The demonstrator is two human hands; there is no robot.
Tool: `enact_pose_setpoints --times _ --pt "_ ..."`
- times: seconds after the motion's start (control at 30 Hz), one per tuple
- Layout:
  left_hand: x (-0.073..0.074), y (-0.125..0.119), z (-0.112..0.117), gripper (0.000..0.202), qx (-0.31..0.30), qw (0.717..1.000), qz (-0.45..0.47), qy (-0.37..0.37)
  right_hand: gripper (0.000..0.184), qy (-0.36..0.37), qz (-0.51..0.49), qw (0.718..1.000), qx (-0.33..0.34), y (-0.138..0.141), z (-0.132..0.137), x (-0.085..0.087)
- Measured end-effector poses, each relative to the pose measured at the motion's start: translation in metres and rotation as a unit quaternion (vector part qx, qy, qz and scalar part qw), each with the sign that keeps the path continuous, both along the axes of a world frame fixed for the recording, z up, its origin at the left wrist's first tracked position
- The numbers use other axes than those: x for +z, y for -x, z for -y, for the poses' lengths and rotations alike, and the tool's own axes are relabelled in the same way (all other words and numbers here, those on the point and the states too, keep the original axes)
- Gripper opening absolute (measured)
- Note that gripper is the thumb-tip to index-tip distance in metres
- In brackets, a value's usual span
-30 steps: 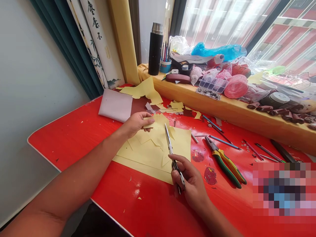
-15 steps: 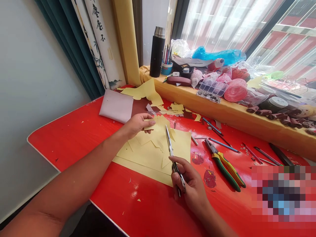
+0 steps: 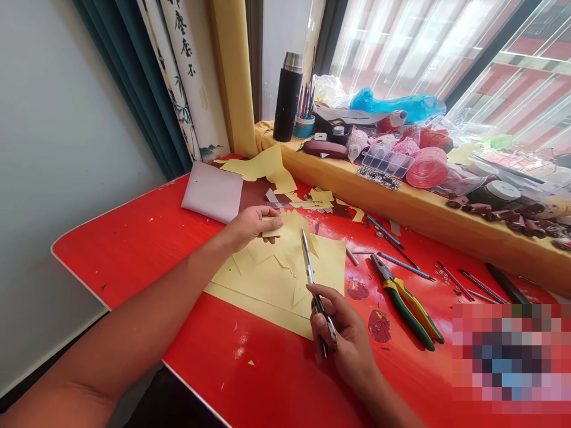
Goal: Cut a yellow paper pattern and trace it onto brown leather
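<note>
Between thumb and fingers, my left hand pinches a piece of yellow paper above the table. My right hand is closed around the handles of a pair of scissors. The blades point away from me and meet the right part of the held paper; whether they are fully closed on it I cannot tell. Beneath both hands lie larger yellow sheets, with cut pieces on top. Yellow and brown paper scraps are scattered just beyond my left hand.
Pliers with green and yellow handles lie right of the sheets, near several pencils. A folded pale sheet rests at the back left of the red table. The window ledge holds a black flask, a brush pot and craft supplies.
The view has shifted very slightly. Both hands keep nearly the same pose, with the paper and scissors still held.
</note>
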State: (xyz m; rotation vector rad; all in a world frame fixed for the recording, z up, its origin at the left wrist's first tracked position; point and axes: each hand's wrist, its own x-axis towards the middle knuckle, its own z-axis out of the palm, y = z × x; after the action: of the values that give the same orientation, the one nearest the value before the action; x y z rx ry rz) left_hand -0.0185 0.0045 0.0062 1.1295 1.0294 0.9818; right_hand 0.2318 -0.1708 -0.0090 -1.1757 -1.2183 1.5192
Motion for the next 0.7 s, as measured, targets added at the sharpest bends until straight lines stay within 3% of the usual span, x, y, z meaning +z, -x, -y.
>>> enact_pose_setpoints --times 0.7 --pt "-0.0063 0.0007 -0.0032 0.051 0.004 1.000 0.005 -0.002 0.053 -0.001 -0.010 1.000 -0.007 0.0029 -0.0016 0.0016"
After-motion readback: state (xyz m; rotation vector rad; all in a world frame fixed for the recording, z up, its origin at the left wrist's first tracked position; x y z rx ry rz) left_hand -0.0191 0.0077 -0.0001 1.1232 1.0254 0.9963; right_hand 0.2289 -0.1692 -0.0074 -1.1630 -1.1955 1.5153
